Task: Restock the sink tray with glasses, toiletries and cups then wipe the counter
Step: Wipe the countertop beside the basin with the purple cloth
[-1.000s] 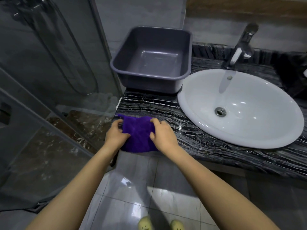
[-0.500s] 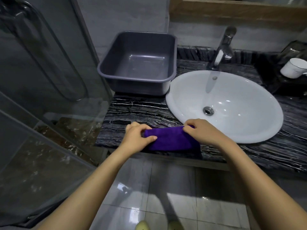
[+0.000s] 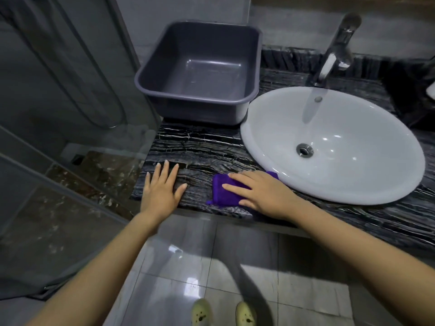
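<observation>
Glass shower door (image 3: 70,114) at left; grey floor tiles (image 3: 247,278) below; yellow clogs (image 3: 222,314) at bottom edge.

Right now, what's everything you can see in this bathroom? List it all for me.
tub: one, grey, nothing in it, back of the counter left of the sink
sink: one, white oval, set in the counter
tap: one, chrome, behind the sink
counter: one, black with pale veins
cloth: one, purple, folded, front of the counter by the sink
white object: one, cut off at the right edge, cannot tell what
glass screen: one, clear, left of the counter
floor: grey glossy tiles
shoes: two, pale yellow, bottom edge
left hand: flat on the bare counter
right hand: flat, pressing the cloth
</observation>
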Demonstrator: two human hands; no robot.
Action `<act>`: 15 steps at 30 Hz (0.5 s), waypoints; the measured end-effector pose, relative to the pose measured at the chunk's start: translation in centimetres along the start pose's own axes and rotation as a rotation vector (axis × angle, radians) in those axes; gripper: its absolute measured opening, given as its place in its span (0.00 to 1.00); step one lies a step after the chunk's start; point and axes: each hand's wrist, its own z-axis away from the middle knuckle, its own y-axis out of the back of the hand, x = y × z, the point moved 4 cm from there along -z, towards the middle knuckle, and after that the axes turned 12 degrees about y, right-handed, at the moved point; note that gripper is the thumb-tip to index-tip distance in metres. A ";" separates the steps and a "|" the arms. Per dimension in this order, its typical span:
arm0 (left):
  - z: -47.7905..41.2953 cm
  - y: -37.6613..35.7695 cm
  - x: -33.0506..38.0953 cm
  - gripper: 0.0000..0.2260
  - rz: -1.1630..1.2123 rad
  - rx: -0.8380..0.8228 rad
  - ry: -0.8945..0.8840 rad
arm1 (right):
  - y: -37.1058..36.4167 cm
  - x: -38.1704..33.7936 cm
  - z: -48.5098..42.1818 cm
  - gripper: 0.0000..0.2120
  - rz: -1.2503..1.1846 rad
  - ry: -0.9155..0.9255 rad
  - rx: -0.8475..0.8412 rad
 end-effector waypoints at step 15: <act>-0.2 -1.6 -0.9 0.28 -0.009 0.010 -0.006 | 0.2 7.6 -12.2 0.26 0.027 -0.046 -0.027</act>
